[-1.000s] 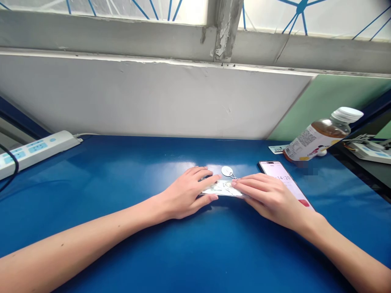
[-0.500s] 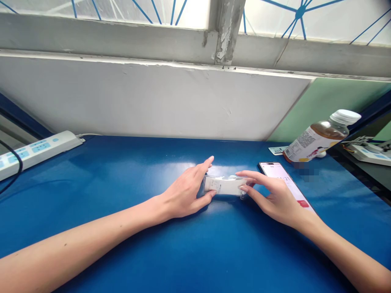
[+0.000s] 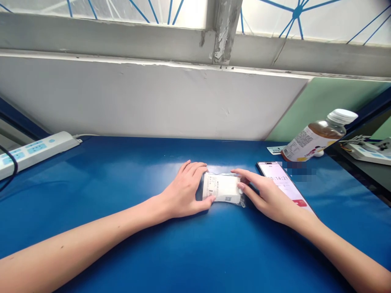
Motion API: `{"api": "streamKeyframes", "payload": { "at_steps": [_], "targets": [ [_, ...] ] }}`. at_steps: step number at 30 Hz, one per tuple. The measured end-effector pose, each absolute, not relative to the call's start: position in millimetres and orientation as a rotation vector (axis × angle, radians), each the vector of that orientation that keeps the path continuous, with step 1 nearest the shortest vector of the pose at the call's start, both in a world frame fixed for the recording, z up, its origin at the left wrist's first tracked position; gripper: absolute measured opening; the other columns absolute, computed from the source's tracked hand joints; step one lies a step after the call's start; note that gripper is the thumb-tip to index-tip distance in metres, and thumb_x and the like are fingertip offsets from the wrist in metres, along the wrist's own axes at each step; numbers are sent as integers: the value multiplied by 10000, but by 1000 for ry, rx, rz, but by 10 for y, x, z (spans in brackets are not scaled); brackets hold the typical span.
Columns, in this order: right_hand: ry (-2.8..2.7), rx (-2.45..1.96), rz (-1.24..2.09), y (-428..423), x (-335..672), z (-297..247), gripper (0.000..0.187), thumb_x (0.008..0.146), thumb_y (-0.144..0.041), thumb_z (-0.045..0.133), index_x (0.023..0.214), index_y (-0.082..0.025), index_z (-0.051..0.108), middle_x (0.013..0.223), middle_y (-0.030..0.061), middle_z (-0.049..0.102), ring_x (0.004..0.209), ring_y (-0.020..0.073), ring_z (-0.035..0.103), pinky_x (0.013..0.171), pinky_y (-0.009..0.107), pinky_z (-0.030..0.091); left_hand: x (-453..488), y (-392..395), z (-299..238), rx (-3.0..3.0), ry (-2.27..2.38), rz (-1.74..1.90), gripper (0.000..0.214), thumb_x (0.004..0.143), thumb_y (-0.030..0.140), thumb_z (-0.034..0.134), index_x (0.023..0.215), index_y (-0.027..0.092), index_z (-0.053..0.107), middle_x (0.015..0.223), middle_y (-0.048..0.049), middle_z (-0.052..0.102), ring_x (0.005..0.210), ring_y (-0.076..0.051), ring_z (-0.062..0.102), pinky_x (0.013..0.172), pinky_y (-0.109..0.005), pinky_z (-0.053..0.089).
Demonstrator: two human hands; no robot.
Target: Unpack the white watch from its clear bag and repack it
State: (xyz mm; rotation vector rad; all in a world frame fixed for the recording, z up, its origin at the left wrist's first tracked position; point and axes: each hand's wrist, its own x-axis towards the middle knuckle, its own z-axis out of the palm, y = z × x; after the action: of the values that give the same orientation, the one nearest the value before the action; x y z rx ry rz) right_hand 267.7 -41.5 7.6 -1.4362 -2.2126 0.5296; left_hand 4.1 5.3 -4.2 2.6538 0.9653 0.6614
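- At the far left of the table, a power strip lies along the wall, well apart from both hands.
- At centre, the left hand rests on the table with its fingers curled over the packet's left end and its thumb pressed to the near left corner.
- Between the hands lies the packet, a small clear bag with a white printed label facing up; it lies flat on the table, long axis left to right, so each hand meets one short end.
- Just right of it, the right hand has its fingers stretched together along the packet's right end, fingertips touching it; it pinches nothing.
- Both hands touch the packet; neither is nearer than the other.
- Under and behind the right hand, a phone lies face up with its screen lit; its near half is hidden by the wrist.
- At the far right, a bottle stands near the wall, clear of the hands.
- Against the frame half a second earlier: the packet then stood on edge, lifted between thumb and finger of both hands; now it lies flat, label up, and the left fingers have come down from a raised, open pose to curl on it.
- Against the frame a second earlier: a small round disc lay just beyond the packet; it no longer shows.
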Motion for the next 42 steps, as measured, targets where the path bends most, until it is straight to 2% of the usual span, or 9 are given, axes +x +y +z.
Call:
{"api": "streamKeyframes", "payload": {
  "at_steps": [3, 7, 10, 14, 22, 35, 42],
  "targets": [
    [-2287, -1409, 372, -405, 2690, 33, 375, 1020, -339, 409, 1357, -215, 517, 1377, 127, 595, 1238, 273, 586, 1018, 448, 509, 43, 50, -31, 2667, 1005, 542, 555, 812, 490, 641, 1199, 113, 515, 1324, -222, 555, 1287, -368, 491, 1157, -603, 267],
    [-2369, -1391, 260, -399, 2705, 14, 378, 1028, -304, 379, 1367, -204, 512, 1462, 150, 510, 1277, 290, 553, 1032, 479, 501, 42, 45, -25, 2669, 1023, 461, 607, 848, 513, 605, 1273, 92, 504, 1374, -233, 532, 1335, -389, 446, 1160, -620, 251],
    [-2447, -1354, 247, -393, 2711, 33, 375, 1031, -284, 363, 1356, -188, 525, 1413, 154, 559, 1245, 287, 574, 1010, 482, 519, 39, 42, -33, 2663, 1000, 478, 603, 908, 475, 547, 1375, 111, 431, 1411, -202, 523, 1363, -371, 423, 1163, -618, 246],
    [-2516, -1327, 254, -392, 2723, 101, 387, 1019, -324, 408, 1364, -200, 531, 1352, 146, 613, 1219, 297, 589, 1003, 505, 522, 33, 46, -39, 2689, 956, 490, 512, 948, 449, 505, 1352, 136, 468, 1394, -184, 537, 1342, -358, 438, 1149, -597, 285],
    [-2657, -1378, 298, -410, 2790, 212, 520, 1006, -455, 428, 1445, -177, 456, 1477, 157, 510, 1331, 326, 495, 1069, 530, 458, 19, 55, -41, 2713, 934, 490, 499, 951, 461, 511, 1308, 112, 512, 1379, -197, 535, 1340, -362, 431, 1141, -555, 328],
    [-2683, -1354, 275, -432, 2801, 200, 755, 902, -618, 539, 1491, -165, 402, 1501, 181, 476, 1340, 375, 478, 1052, 563, 460, 16, 61, -34, 2743, 913, 471, 483, 953, 463, 494, 1288, 116, 521, 1372, -197, 537, 1330, -367, 432, 1131, -560, 332],
    [-2665, -1376, 261, -449, 2761, 200, 706, 919, -586, 531, 1481, -172, 426, 1480, 180, 505, 1331, 378, 491, 1041, 562, 473, 18, 62, -36, 2713, 895, 515, 476, 939, 465, 514, 1297, 151, 529, 1372, -187, 542, 1318, -381, 444, 1111, -591, 341]
  ]
}}
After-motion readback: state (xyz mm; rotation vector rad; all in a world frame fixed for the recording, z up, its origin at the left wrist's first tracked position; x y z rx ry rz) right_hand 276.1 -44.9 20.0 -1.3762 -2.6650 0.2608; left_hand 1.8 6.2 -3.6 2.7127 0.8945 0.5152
